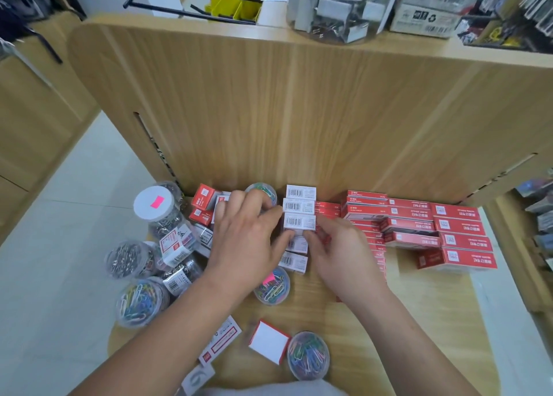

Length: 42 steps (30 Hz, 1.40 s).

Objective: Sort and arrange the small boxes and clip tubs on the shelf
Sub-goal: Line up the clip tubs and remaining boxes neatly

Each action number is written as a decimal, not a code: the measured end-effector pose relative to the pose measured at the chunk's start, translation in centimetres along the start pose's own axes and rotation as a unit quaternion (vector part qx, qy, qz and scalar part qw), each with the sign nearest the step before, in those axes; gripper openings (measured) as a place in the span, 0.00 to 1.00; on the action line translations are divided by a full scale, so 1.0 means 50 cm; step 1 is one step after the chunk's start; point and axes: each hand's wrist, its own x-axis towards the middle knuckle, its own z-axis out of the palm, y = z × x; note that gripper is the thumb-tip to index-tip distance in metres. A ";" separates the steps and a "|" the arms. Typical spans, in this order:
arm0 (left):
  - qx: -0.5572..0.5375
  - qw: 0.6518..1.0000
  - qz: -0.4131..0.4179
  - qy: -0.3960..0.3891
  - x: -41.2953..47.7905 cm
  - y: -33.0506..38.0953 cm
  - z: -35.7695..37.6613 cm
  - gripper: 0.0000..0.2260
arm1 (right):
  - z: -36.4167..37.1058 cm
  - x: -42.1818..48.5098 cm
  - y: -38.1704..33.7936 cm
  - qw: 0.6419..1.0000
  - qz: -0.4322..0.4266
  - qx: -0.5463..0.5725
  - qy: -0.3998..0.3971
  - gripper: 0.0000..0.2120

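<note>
Against the wooden back panel (269,111) of the light wooden shelf (419,306), a column of small white-faced barcoded cardboard boxes (299,213) runs toward me. I have both hands on it: my left hand (248,240) curls its fingertips onto the column's left side and my right hand (338,252) pinches from the right, to squeeze the row straight, I judge. Flat red cardboard boxes (449,225) sit stacked to the right, grouped by kind. Clear round plastic tubs of coloured clips (272,285) lie scattered left and front, seemingly unsorted.
</note>
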 end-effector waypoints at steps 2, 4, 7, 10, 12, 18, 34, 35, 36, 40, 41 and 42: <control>-0.006 1.000 0.001 -0.005 -0.003 0.000 0.001 0.13 | 0.006 0.002 -0.002 1.000 0.003 -0.001 -0.004 0.04; -0.010 1.000 -0.001 -0.006 -0.005 0.001 0.000 0.12 | 0.008 0.002 -0.007 1.000 0.007 0.001 -0.004 0.04; -0.022 1.000 -0.009 0.011 -0.021 -0.004 -0.015 0.11 | 0.002 -0.002 -0.005 1.000 0.012 0.001 0.007 0.05; -0.034 0.999 -0.011 -0.008 -0.061 -0.011 -0.027 0.10 | -0.018 -0.025 0.002 0.999 0.030 -0.039 0.020 0.13; -0.031 0.998 -0.019 -0.050 -0.085 -0.007 -0.023 0.13 | -0.023 -0.050 -0.001 0.997 0.045 -0.059 -0.013 0.16; 0.020 0.996 -0.018 -0.081 -0.096 0.015 0.011 0.16 | 0.007 -0.072 -0.024 0.989 0.051 -0.108 -0.085 0.10; -0.036 0.996 -0.063 -0.041 -0.152 -0.046 -0.099 0.11 | -0.014 -0.026 -0.078 0.977 -0.156 -0.128 0.066 0.07; -0.035 0.997 -0.066 -0.037 -0.142 -0.052 -0.104 0.10 | -0.010 0.002 -0.093 0.967 -0.205 -0.141 0.061 0.08; -0.033 0.997 -0.068 -0.035 -0.133 -0.057 -0.110 0.09 | -0.005 0.032 -0.108 0.955 -0.240 -0.165 0.056 0.09; -0.033 0.996 -0.076 -0.015 -0.113 -0.073 -0.128 0.08 | 0.032 0.115 -0.134 0.926 -0.247 -0.286 0.018 0.17; -0.033 0.996 -0.079 -0.012 -0.114 -0.076 -0.129 0.09 | 0.043 0.121 -0.131 0.922 -0.243 -0.303 0.005 0.16; -0.034 0.996 -0.081 -0.008 -0.116 -0.078 -0.129 0.09 | 0.051 0.123 -0.123 0.919 -0.239 -0.313 0.005 0.15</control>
